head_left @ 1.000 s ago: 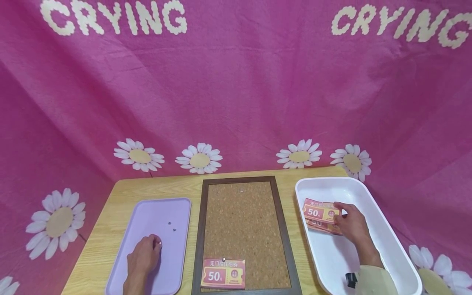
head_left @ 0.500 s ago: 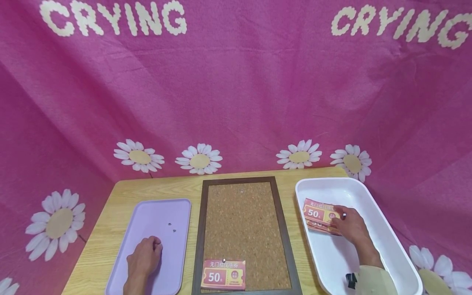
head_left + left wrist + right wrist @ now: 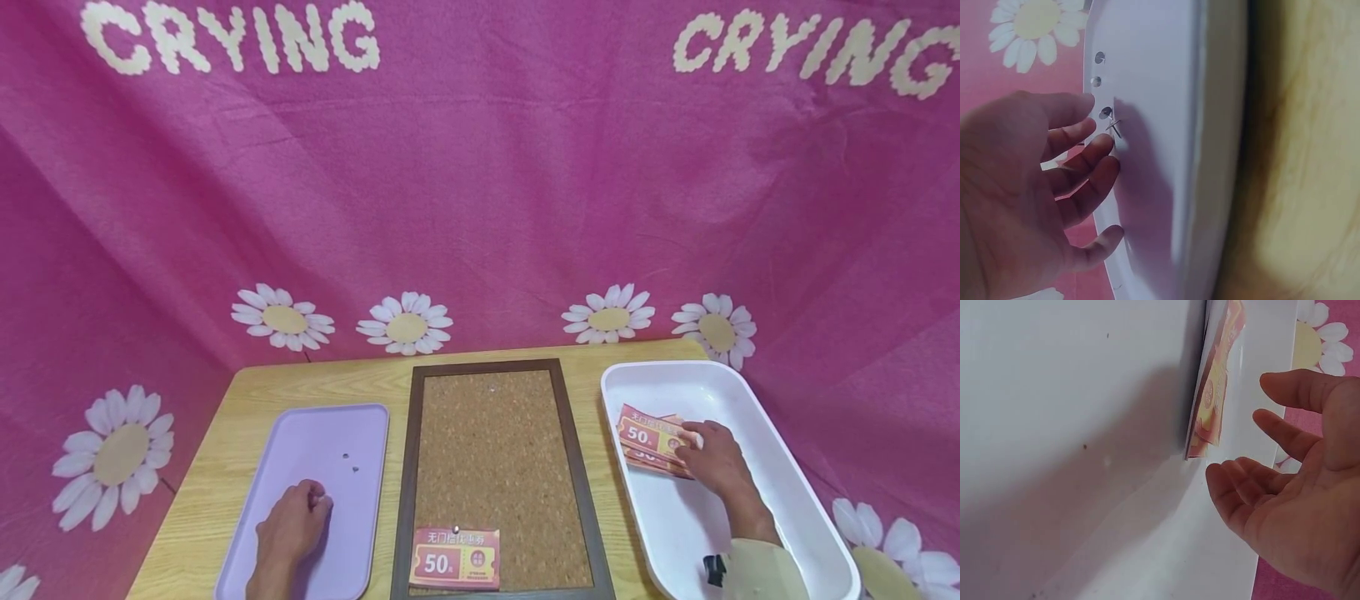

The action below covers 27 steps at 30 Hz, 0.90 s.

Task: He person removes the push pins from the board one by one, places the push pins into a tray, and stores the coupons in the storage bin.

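My left hand (image 3: 288, 529) hovers low over the purple tray (image 3: 322, 417), fingers bent loosely and apart. Close by its fingertips in the left wrist view are a thumbtack (image 3: 1105, 113) and crossed metal pins. Two more thumbtacks (image 3: 1098, 69) lie farther up the tray. In the white basin (image 3: 675, 533), my right hand (image 3: 716, 458) reaches over the right end of a small pile of red-and-yellow coupons (image 3: 645, 433) printed "50". Its thumb and fingers stand apart beside the coupons in the right wrist view, pinching nothing.
Between tray and basin lies a framed corkboard (image 3: 495, 458). A pinned coupon (image 3: 455, 562) sits at its lower left, a tack (image 3: 456, 530) on its top edge. A dark object (image 3: 714, 570) shows by the right cuff. Pink cloth hangs behind the wooden table (image 3: 345, 379).
My right fingers have drawn slightly back from the coupon's upper edge, and more of a coupon beneath shows. The shiny spot at my left fingertips is out of sight; that hand barely moved.
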Tool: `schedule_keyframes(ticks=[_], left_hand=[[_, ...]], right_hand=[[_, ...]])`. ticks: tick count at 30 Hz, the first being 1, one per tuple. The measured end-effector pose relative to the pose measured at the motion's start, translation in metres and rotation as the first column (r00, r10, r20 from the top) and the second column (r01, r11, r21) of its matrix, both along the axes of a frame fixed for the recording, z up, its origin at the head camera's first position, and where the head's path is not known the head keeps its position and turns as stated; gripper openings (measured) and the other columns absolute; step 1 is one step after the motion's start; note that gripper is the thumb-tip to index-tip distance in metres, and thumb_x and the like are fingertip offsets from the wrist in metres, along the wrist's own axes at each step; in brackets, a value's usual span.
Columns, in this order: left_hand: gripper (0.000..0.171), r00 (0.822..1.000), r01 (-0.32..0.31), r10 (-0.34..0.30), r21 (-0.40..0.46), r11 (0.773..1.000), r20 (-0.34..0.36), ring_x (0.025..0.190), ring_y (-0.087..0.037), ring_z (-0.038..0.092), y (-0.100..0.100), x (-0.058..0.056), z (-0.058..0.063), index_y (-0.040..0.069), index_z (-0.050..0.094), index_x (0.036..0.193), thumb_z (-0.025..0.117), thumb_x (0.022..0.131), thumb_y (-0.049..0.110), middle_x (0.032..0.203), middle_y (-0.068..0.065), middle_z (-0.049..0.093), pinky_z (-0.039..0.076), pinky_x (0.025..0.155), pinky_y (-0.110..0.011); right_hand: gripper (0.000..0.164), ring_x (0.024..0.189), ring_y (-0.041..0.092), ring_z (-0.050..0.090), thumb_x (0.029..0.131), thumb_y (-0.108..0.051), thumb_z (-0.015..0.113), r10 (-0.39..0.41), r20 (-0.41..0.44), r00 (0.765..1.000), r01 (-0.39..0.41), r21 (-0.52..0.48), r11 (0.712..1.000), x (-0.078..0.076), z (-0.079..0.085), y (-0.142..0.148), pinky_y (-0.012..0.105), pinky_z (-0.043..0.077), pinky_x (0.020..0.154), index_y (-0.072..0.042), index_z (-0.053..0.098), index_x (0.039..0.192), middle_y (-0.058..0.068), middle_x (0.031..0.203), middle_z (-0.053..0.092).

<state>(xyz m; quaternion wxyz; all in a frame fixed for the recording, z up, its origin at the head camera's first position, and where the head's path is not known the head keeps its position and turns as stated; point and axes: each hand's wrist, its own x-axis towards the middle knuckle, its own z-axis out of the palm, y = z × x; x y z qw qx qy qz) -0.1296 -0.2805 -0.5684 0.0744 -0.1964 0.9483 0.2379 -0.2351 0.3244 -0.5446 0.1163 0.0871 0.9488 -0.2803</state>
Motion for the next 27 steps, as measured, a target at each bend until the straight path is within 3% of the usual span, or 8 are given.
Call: schedule_keyframes(ticks=[5,10,18,27], left_hand=[[0.038,1.000,-0.003,0.003,0.017,1.000,0.008,0.096,-0.034,0.058,0.000,0.002,0.000,0.003,0.057,0.118,0.057,0.090,0.029,0.102,-0.015,0.060,0.038,0.079,-0.060],[0.048,1.000,0.007,-0.008,0.016,1.000,0.027,0.111,-0.041,0.053,0.004,0.003,0.001,0.003,0.052,0.128,0.056,0.092,0.035,0.116,-0.022,0.058,0.037,0.085,-0.066],[0.046,0.992,0.101,-0.102,-0.022,0.995,-0.068,0.116,-0.043,0.050,0.011,0.011,0.010,0.008,0.053,0.130,0.058,0.092,0.032,0.126,-0.022,0.054,0.039,0.082,-0.066],[0.045,0.983,0.145,-0.151,-0.062,0.988,-0.106,0.112,-0.040,0.052,0.021,0.011,0.017,0.008,0.055,0.128,0.060,0.091,0.032,0.121,-0.018,0.058,0.039,0.082,-0.067]], right_hand=[[0.059,0.136,0.057,0.018,0.091,-0.027,0.055,-0.002,0.036,0.999,0.004,-0.041,0.999,0.002,0.003,-0.001,0.066,0.019,0.109,0.004,0.040,0.139,0.037,0.149,0.017],[0.059,0.138,0.055,0.019,0.093,-0.027,0.054,0.023,0.018,1.000,-0.021,-0.066,0.998,0.006,0.006,-0.005,0.066,0.018,0.109,0.002,0.036,0.142,0.035,0.150,0.021],[0.059,0.132,0.052,0.031,0.090,-0.021,0.060,0.101,-0.122,0.987,-0.107,-0.041,0.993,0.013,0.023,-0.018,0.065,0.026,0.105,0.000,0.039,0.141,0.032,0.143,0.036],[0.068,0.134,0.050,0.031,0.091,-0.024,0.061,0.113,-0.109,0.988,-0.121,-0.068,0.990,0.018,0.029,-0.027,0.066,0.025,0.106,-0.003,0.030,0.148,0.030,0.148,0.032]])
